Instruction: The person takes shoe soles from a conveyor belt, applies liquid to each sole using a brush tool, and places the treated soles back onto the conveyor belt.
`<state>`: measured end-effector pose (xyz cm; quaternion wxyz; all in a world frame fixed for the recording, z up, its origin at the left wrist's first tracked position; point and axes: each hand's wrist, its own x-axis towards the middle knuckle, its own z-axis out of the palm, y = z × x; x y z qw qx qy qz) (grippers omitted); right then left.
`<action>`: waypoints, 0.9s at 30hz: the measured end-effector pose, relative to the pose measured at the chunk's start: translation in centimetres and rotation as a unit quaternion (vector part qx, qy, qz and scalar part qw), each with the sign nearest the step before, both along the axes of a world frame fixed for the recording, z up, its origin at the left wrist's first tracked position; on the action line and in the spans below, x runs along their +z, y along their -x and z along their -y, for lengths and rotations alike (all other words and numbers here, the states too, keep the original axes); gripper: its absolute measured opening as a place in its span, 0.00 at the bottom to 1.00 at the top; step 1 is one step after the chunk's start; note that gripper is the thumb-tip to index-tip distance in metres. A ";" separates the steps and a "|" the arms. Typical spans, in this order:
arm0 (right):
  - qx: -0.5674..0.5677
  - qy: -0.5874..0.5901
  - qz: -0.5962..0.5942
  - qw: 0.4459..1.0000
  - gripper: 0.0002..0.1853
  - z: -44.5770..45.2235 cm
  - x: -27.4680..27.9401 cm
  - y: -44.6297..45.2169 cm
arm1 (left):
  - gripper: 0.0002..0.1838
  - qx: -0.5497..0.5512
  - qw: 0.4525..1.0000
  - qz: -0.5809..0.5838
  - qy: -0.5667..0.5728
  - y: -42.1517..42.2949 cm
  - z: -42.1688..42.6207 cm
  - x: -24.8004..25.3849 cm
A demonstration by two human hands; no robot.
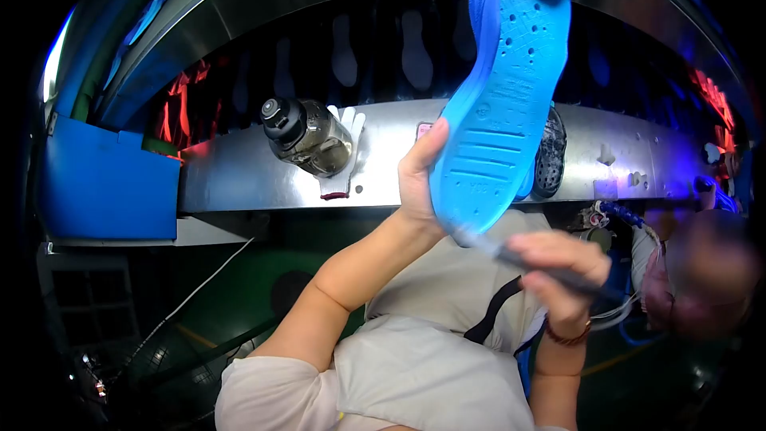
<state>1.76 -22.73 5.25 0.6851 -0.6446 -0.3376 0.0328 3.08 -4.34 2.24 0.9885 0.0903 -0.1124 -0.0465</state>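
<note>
A bright blue shoe sole (499, 132) is held up in front of me, its inner face with holes and ridges toward the camera. My left hand (423, 172) grips its left edge near the heel, thumb on the rim. My right hand (562, 267) is closed round a dark-handled tool (550, 271), blurred by motion. The tool's pale tip meets or nearly meets the bottom end of the sole; contact is too blurred to tell. Behind the sole, a black perforated piece of footwear (550, 156) lies on the metal ledge.
A dark bottle (315, 140) lies on a white glove (349, 132) on the metal ledge (231, 164). Beyond it runs a dark conveyor with sole-shaped pieces (415, 52). A blue box (112, 175) stands at left. Another person (702, 271) is blurred at right, near a cable.
</note>
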 end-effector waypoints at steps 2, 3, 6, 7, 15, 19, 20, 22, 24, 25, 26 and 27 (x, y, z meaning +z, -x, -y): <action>-0.031 0.038 0.066 0.997 0.12 0.6 0.2 -2.0 | 0.30 -0.010 1.000 0.003 0.009 -0.1 -0.1 0.1; -0.031 0.038 0.067 0.997 0.12 0.6 0.7 -2.1 | 0.30 -0.030 0.999 0.004 0.017 -0.2 -0.2 0.3; 0.062 0.044 0.074 0.994 0.11 0.6 1.4 -2.5 | 0.30 -0.057 0.998 0.006 0.017 -0.6 -0.5 1.1; 0.022 0.079 0.121 0.989 0.11 0.4 1.4 -2.6 | 0.31 -0.063 0.998 0.007 0.012 -0.7 -0.6 1.3; 0.041 0.155 0.165 0.973 0.10 1.0 2.6 -2.5 | 0.27 -0.160 0.960 -0.174 -0.148 -1.1 -2.3 2.3; 0.197 0.287 0.194 0.917 0.09 1.7 2.6 -2.6 | 0.22 -0.239 0.903 -0.205 -0.293 -0.8 -2.6 2.9; 0.216 0.274 0.175 0.921 0.10 2.0 2.9 -2.7 | 0.23 -0.257 0.886 -0.217 -0.319 -0.6 -2.7 3.1; 0.176 0.217 0.118 0.953 0.10 2.2 1.9 -3.2 | 0.25 -0.279 0.865 -0.222 -0.354 -0.3 -2.4 3.7; 0.204 0.247 0.123 0.939 0.11 2.4 1.4 -3.4 | 0.26 -0.287 0.847 -0.219 -0.391 -0.1 -2.6 3.7; 0.228 0.296 0.150 0.915 0.10 2.6 1.8 -3.3 | 0.26 -0.292 0.826 -0.217 -0.431 -0.1 -2.8 3.8; 0.249 0.339 0.160 0.893 0.10 3.0 2.6 -3.3 | 0.27 -0.291 0.819 -0.209 -0.448 -0.2 -3.0 3.2; 0.268 0.379 0.170 0.869 0.10 3.4 3.1 -3.5 | 0.27 -0.294 0.817 -0.209 -0.449 0.0 -3.2 2.9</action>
